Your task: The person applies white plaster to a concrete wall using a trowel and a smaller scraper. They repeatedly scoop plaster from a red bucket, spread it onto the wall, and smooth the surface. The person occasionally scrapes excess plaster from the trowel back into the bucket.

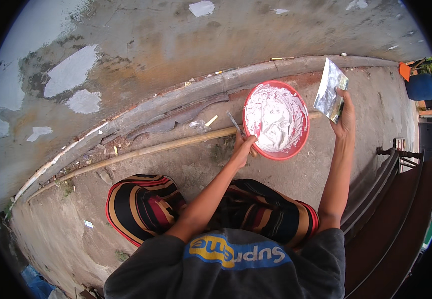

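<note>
Now, red bowl (301,142) in left hand (244,149).

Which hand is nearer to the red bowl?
Left: the left hand grips the red bowl at its near-left edge; the right hand is apart, to its right.

red bowl (305,127) | white paste (276,122) inside | right: silvery sheet (326,92) | left: thin blade (233,120)

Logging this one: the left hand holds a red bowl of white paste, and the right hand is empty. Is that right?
Not quite: the right hand is not empty. The head view shows it holding a flat sheet. The left hand does hold the red bowl of white paste.
</note>
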Demonstrator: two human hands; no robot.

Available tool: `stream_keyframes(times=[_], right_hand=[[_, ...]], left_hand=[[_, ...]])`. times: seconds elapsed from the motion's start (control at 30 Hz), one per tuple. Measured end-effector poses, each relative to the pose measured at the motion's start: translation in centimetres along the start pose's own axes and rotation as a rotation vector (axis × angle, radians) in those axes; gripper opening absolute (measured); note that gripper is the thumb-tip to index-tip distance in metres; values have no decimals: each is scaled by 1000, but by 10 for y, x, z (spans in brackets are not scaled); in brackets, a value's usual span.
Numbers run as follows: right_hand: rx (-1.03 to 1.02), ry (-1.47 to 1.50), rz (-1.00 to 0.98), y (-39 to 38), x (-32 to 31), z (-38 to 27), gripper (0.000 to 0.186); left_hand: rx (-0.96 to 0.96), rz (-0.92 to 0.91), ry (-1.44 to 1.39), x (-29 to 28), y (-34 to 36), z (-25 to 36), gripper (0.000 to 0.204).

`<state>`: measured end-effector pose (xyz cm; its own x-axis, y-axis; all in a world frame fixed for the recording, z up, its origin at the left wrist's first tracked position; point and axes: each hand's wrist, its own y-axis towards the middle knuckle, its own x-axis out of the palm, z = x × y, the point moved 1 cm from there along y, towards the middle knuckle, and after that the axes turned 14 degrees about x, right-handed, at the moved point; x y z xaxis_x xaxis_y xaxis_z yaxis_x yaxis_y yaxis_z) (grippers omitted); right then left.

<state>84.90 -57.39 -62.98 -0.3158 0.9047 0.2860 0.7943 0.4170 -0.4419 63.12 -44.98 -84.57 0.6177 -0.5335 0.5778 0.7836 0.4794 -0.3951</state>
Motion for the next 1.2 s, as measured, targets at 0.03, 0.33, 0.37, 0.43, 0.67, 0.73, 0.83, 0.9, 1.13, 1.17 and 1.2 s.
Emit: stream_keyframes(times=[0.03, 0.33, 0.37, 0.43, 0.67, 0.73, 0.83, 0.9, 1.13, 1.17, 1.2], right_hand=[[16, 18, 13, -2, -9, 10, 41], [94, 112, -45, -3, -26, 50, 34], [76, 106, -45, -1, -31, 51, 33], [58, 87, -60, -2, -23, 53, 32], [181, 153, -192, 7, -10, 77, 27], [202, 228, -315, 13, -5, 87, 27], [234, 417, -371, 1, 32, 90, 29], [294, 415, -360, 0, 44, 105, 33], [535, 245, -418, -28, 111, 132, 42], [517, 154, -391, -29, 112, 134, 41], [500, 64, -364, -30, 113, 136, 40]], left_hand=[[-18, 11, -2, -3, -1, 2, 51], [157, 218, -40, -32, 13, 14, 68], [177, 246, -17, -27, 13, 19, 71], [169, 301, -40, -33, 15, 18, 77], [200, 341, 172, -22, -5, 35, 91], [333, 501, 320, -31, -10, 38, 91], [587, 611, 469, -46, -8, 50, 95], [571, 346, 385, -10, -24, 88, 100], [702, 40, 537, 50, -41, 83, 83], [597, 29, 474, 46, -38, 85, 78], [492, 20, 413, 39, -32, 91, 73]])
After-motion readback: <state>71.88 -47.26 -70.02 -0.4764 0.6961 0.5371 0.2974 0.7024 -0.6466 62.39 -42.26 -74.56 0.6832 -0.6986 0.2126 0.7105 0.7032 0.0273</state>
